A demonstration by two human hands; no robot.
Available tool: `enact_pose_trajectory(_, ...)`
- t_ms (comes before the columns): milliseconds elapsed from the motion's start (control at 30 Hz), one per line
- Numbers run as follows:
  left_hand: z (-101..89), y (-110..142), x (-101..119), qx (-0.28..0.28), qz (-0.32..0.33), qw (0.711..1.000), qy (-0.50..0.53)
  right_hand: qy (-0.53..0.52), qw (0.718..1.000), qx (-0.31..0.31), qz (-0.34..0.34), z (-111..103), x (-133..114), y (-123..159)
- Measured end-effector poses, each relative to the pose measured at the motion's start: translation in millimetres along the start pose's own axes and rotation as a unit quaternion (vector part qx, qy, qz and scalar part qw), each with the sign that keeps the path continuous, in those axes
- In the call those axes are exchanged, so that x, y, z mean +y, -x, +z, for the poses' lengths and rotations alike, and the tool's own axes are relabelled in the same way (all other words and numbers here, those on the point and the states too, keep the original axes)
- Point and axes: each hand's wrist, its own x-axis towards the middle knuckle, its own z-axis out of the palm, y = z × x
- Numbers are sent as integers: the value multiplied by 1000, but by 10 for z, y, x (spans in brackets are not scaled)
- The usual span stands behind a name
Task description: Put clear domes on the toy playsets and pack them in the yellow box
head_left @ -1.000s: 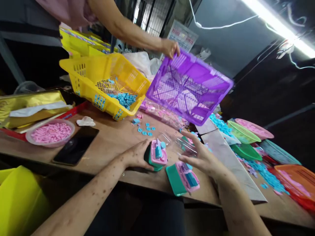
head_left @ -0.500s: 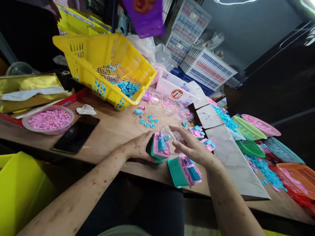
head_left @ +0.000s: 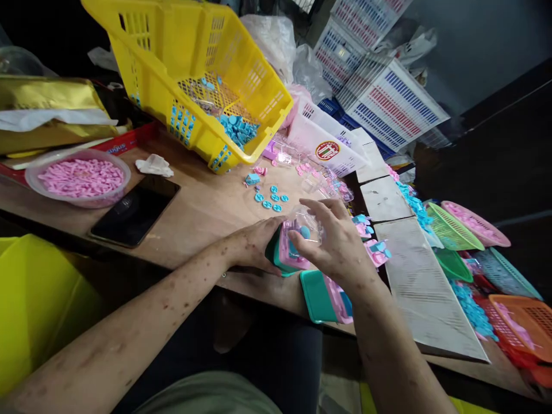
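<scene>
My left hand (head_left: 252, 244) is wrapped round the side of a teal-and-pink plastic toy box (head_left: 285, 253), which stands upright near the table's front edge. In my right hand (head_left: 336, 244) is a clear plastic cover (head_left: 305, 217), tilted over the pink top of that box; whether it is seated there I cannot tell. Small blue parts show on the top, partly behind my right thumb. A second teal-and-pink toy box (head_left: 319, 296) lies on its side below my right wrist, which hides part of it. Several small blue wheels (head_left: 267, 204) lie beyond my left hand.
A yellow basket (head_left: 172, 86) with blue parts stands tilted at the back left. On the left are a tub of pink pieces (head_left: 81, 178) and a phone (head_left: 135, 210). A white cardboard flap (head_left: 425, 287) and colourful baskets line the right side.
My right hand has brought the clear cover left, over the toy box in my left hand. The whole view has shifted, so things at the back appear larger and nearer.
</scene>
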Motion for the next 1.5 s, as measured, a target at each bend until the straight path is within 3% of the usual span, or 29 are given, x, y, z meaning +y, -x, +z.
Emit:
enact_pose_trajectory(133,12,-24,-26,0,13,1000,7,9,1000,-28,-8,116,35,32)
enact_pose_trajectory(567,76,-31,-79,21,21,999,-24,75,996,-51,-18,72,-28,46)
enact_pose_trajectory(833,33,4,56,-9,-14,996,-83,77,995,-33,-58,68,-55,55)
enact_pose_trajectory(1200,60,23,76,-14,-13,990,-143,99,994,-36,-32,51,-108,66)
enact_pose_trajectory(1500,23,-10,164,-34,-45,987,-149,73,994,-75,2,52,-21,63)
